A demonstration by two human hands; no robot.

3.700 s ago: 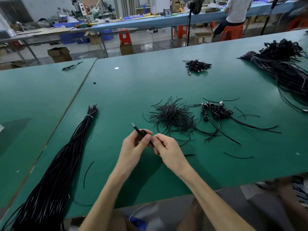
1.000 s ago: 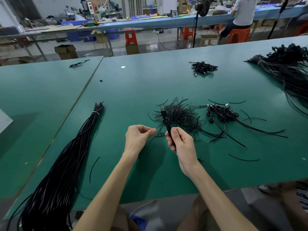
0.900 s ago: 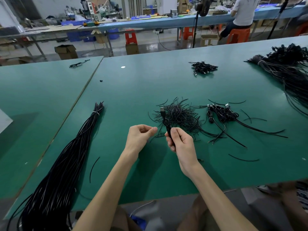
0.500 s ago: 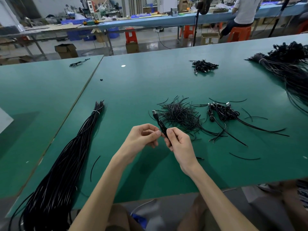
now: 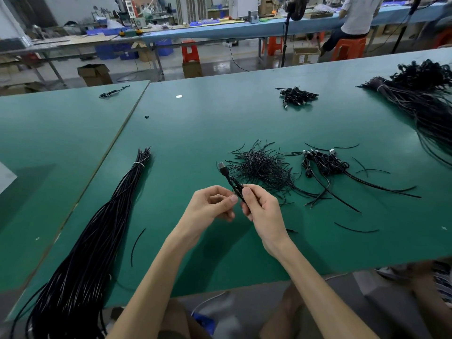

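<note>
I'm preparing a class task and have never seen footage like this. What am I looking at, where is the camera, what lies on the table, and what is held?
No machine here: a person works bare-handed, and the single camera sits on their head, looking forward and down. The right hand pinches a black cable, plug end pointing away. The left hand, fingers curled, has its thumb beside the cable; whether it grips is unclear. On the green table lie a heap of short black wire pieces, a long cable bundle to the left, and coiled cables with plugs to the right.
</note>
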